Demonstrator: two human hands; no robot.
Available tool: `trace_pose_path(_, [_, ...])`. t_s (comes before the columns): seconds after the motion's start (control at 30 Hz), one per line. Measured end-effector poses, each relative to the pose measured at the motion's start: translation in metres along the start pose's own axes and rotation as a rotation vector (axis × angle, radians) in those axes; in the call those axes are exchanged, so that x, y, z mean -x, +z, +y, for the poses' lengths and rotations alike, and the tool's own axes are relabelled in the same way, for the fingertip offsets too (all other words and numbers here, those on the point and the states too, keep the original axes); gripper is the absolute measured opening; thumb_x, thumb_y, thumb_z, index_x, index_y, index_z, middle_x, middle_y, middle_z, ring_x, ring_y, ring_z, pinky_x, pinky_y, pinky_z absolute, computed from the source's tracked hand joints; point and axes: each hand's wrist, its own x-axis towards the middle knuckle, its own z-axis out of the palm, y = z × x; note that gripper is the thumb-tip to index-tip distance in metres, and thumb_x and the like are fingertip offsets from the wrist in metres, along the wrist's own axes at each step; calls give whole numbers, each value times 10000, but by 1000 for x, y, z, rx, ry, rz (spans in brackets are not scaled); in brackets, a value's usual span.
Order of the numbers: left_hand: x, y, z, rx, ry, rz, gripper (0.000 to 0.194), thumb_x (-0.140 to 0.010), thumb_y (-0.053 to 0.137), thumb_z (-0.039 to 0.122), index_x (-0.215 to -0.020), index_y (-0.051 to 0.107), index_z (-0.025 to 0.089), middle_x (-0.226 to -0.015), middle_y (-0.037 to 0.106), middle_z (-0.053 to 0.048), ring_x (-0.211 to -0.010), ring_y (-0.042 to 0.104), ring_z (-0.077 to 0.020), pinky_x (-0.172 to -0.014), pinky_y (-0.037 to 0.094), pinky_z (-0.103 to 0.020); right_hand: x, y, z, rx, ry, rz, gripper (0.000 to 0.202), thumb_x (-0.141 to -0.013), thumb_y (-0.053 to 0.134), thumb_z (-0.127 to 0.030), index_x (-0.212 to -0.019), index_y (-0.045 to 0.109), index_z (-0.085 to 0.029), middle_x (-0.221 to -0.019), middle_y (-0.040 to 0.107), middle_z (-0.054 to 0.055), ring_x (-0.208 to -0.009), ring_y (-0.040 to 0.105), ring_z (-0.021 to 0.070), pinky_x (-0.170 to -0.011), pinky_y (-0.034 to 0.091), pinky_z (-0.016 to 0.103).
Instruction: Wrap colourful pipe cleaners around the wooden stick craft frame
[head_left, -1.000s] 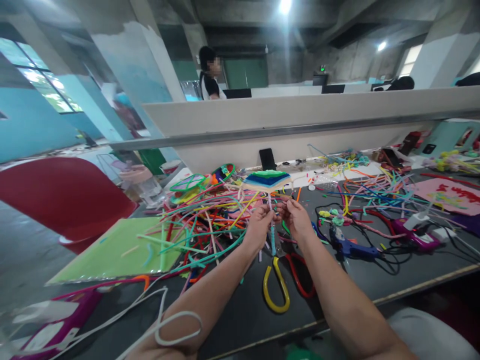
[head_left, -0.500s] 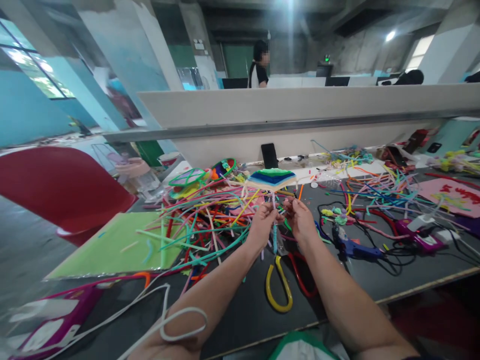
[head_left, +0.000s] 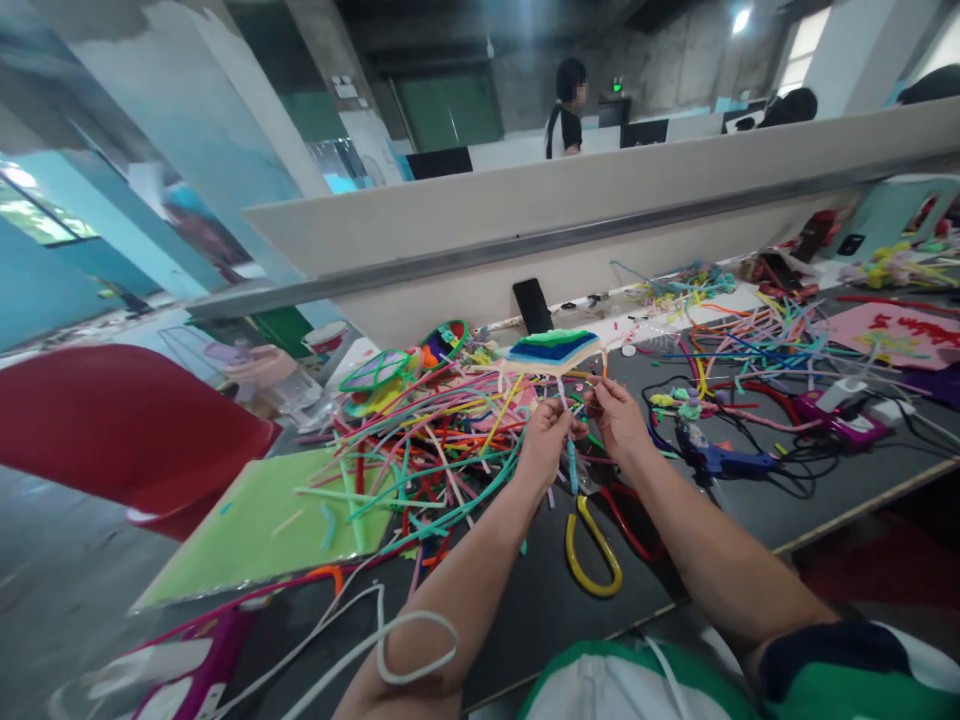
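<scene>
A fan-shaped piece (head_left: 553, 350) banded in green, blue and cream stands above my hands, with a pale lilac stem and a light blue twisted strand (head_left: 572, 468) hanging below. My left hand (head_left: 549, 438) is closed on the lilac stem. Close beside it on the right, my right hand (head_left: 616, 418) has its fingers pinched together; what they hold, if anything, is too small to make out. A yellow-handled loop (head_left: 594, 548) and a red-handled loop (head_left: 634, 525) lie on the dark table below the hands.
Pipe cleaners (head_left: 442, 430) are heaped on the left beside a green sheet (head_left: 255, 520). On the right are a blue glue gun (head_left: 724, 460), cables and a purple power strip (head_left: 847, 420). A black phone (head_left: 532, 305) leans on the partition, beyond which a person (head_left: 564, 115) is visible.
The camera view has tilted and shifted, so the table and hands appear farther right. My hands keep nearly the same pose beneath the banded piece.
</scene>
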Motion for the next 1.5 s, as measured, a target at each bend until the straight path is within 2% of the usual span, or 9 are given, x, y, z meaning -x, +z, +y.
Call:
trace_pose_path(0.13, [3, 2, 2, -4, 16, -19, 247, -769, 657, 299, -941, 531, 175, -660, 586, 28, -604, 606, -124, -627, 511, -278, 0, 0, -2, -32, -12, -38, 280, -684, 750, -321, -924, 690, -191, -670, 675, -27, -621, 603, 90, -608, 471, 200])
trace_pose_path(0.27, [3, 2, 3, -19, 66, -24, 253, -781, 648, 290, -974, 527, 177, -684, 606, 21, -608, 607, -121, -636, 503, -273, 2, 1, 1, -57, 7, -72, 356, -709, 736, -343, -1038, 660, -229, -803, 711, -11, -714, 628, 122, -629, 483, 234])
trace_pose_path(0.4, [-3, -2, 3, -32, 189, 33, 254, -786, 641, 271, -997, 556, 159, -770, 632, -3, -637, 605, -105, -674, 495, -259, 10, 7, 11, -32, 104, -174, 354, -719, 727, -382, -1029, 677, -219, -936, 722, 31, -753, 633, 144, -652, 484, 255])
trace_pose_path(0.5, [-8, -8, 4, -1, 231, 87, 260, -773, 652, 249, -998, 555, 163, -777, 632, 4, -630, 601, -94, -690, 490, -254, 14, 11, 17, -8, 147, -225, 342, -725, 721, -401, -1005, 698, -206, -945, 724, 39, -743, 630, 137, -694, 484, 261])
trace_pose_path(0.73, [-4, -7, 6, -26, 222, 37, 224, -771, 655, 249, -953, 564, 154, -672, 589, 23, -603, 583, -99, -655, 476, -246, 9, 4, 19, -42, 129, -208, 346, -701, 747, -366, -1008, 698, -214, -913, 736, 41, -753, 650, 151, -682, 495, 269])
trace_pose_path(0.97, [0, -6, 4, -82, 253, 57, 183, -780, 651, 211, -946, 592, 162, -754, 599, 18, -658, 553, -76, -692, 447, -213, 10, 8, 21, -140, 219, -178, 316, -657, 783, -323, -937, 719, -191, -868, 743, 43, -639, 639, 115, -624, 499, 241])
trace_pose_path(1.17, [0, -10, -3, -126, 231, 104, 163, -779, 655, 228, -919, 592, 174, -766, 626, 10, -679, 570, -91, -704, 450, -225, 9, 6, 27, -248, 276, -154, 285, -651, 784, -254, -919, 722, -178, -859, 742, 50, -701, 656, 124, -675, 512, 243])
trace_pose_path(1.3, [2, -9, -5, -118, 228, 127, 170, -774, 656, 233, -922, 598, 174, -768, 622, 12, -682, 571, -91, -705, 456, -226, 8, 4, 27, -240, 290, -164, 267, -653, 778, -248, -903, 723, -172, -860, 743, 52, -679, 652, 114, -662, 508, 231])
trace_pose_path(1.5, [3, -3, -1, -112, 235, 74, 218, -783, 641, 230, -985, 595, 161, -831, 643, -18, -699, 588, -103, -718, 467, -248, 8, 1, 20, -191, 303, -216, 266, -638, 788, -268, -880, 718, -182, -859, 741, 40, -690, 647, 113, -677, 506, 230])
